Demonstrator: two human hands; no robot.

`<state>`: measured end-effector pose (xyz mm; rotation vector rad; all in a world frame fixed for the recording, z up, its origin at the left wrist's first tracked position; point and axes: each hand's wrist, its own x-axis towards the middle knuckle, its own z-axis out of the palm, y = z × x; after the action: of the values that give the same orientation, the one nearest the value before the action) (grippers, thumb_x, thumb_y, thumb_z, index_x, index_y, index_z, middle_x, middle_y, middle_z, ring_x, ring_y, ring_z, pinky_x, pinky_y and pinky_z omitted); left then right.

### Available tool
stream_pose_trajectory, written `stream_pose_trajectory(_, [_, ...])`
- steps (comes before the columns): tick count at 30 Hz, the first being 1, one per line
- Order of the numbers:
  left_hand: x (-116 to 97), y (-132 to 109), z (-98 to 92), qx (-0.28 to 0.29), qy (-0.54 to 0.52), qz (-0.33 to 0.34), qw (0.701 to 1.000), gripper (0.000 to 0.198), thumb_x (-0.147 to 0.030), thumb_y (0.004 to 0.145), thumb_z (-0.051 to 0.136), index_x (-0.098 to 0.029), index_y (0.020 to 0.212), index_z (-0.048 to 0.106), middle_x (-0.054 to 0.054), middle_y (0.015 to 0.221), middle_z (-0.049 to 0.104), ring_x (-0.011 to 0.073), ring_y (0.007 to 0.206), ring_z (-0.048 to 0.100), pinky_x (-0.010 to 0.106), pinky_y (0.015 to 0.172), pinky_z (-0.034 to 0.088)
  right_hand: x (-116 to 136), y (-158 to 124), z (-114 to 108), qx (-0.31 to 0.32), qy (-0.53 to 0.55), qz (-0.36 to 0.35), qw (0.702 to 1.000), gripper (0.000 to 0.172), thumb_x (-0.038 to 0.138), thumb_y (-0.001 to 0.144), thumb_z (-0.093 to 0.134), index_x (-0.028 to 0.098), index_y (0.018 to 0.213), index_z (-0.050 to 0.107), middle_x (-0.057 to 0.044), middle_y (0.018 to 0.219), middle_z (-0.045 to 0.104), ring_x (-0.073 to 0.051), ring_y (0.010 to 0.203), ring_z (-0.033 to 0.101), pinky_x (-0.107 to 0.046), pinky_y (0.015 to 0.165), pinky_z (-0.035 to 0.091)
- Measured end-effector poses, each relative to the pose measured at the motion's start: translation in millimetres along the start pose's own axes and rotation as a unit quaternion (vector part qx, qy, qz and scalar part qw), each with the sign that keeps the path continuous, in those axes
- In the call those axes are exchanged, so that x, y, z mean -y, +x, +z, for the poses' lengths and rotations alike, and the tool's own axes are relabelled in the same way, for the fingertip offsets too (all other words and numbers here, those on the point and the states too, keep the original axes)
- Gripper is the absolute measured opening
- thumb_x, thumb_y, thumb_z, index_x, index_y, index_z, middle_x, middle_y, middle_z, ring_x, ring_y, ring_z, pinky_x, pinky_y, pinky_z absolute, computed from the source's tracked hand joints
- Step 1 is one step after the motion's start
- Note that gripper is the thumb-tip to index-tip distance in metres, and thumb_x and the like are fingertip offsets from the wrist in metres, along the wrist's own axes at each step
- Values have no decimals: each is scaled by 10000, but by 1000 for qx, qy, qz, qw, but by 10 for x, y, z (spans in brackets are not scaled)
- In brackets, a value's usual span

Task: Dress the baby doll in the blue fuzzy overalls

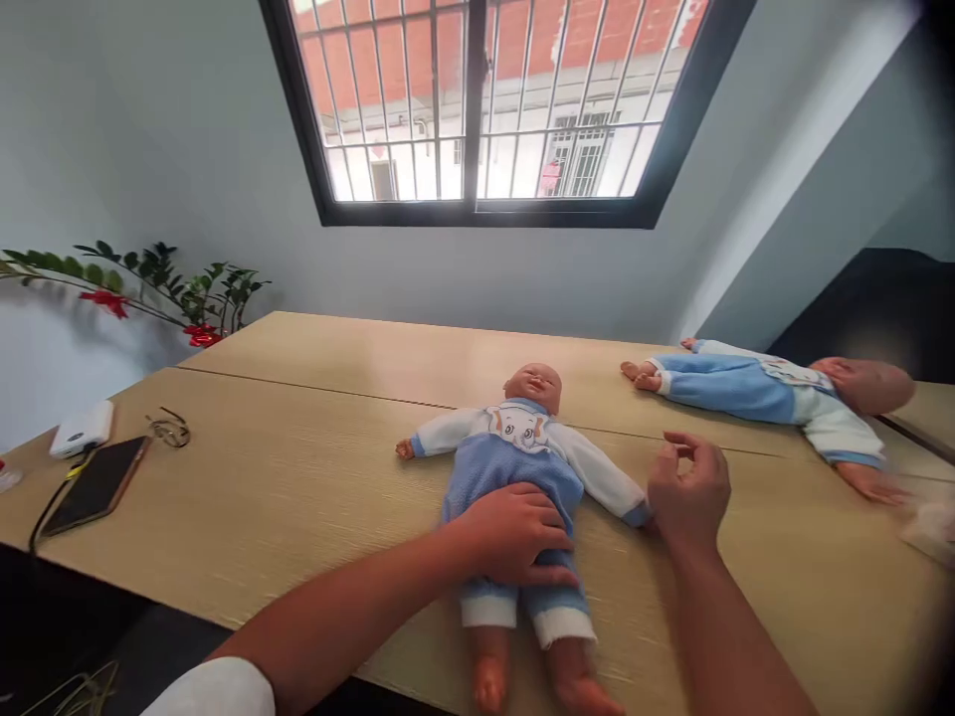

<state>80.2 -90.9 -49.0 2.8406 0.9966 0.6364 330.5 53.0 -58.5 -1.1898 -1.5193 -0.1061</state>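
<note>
Left hand (514, 532) pressed flat on soft, light blue-and-white clothed baby doll (522, 467) near desk (298, 467) front edge, right hand (690, 492) loosely open, empty; best gripped around padded torso.

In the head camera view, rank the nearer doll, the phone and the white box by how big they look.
1. nearer doll
2. phone
3. white box, though it lies farther away than the phone, so unsure.

The left hand (514, 532) lies flat over the near doll (514, 467), so its hips and upper legs are pretty much hidden. That doll's far wrist disappears behind the right hand (690, 492). The second doll (761, 393) smears into blur at its outstretched hand, and whatever pale thing (929, 527) sits at the right edge is too fuzzy to tell.
</note>
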Motion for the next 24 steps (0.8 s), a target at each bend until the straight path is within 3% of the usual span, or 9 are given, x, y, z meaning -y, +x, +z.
stream_pose_trajectory(5, [512, -9, -13, -37, 45, -96, 994, 400, -559, 1009, 568, -225, 1074, 779, 92, 1099, 793, 249, 1085, 713, 404, 1063, 462, -91, -58, 140, 62, -3, 55, 997, 269, 294, 796, 493, 162, 961, 661, -103, 910, 660, -280, 855, 612, -444, 879, 471])
stream_pose_trajectory(11, [1323, -199, -250, -62, 106, -233, 965, 384, -543, 1020, 550, -239, 1053, 783, 87, 1106, 792, 246, 1079, 699, 397, 1038, 461, -60, -74, 180, 125, -3, 110, 986, 312, 359, 771, 483, 186, 967, 654, -118, 952, 665, -302, 893, 621, -459, 890, 468])
stream_pose_trajectory(18, [2383, -782, -698, -76, 151, -342, 925, 474, -505, 1065, 465, -149, 1074, 777, 136, 1130, 776, 250, 1119, 643, 388, 1048, 400, -114, -91, 295, 202, -14, 162, 966, 378, 446, 708, 478, 216, 962, 638, -142, 1045, 686, -328, 911, 642, -508, 901, 490])
stream_pose_trajectory(24, [3265, -1369, -1081, -78, 182, -429, 882, 462, -508, 1056, 493, -130, 1069, 759, 121, 1123, 758, 238, 1092, 636, 392, 1042, 406, -300, -128, 358, 247, -42, 245, 937, 389, 466, 673, 538, 254, 978, 654, -131, 952, 706, -359, 849, 685, -515, 756, 519])
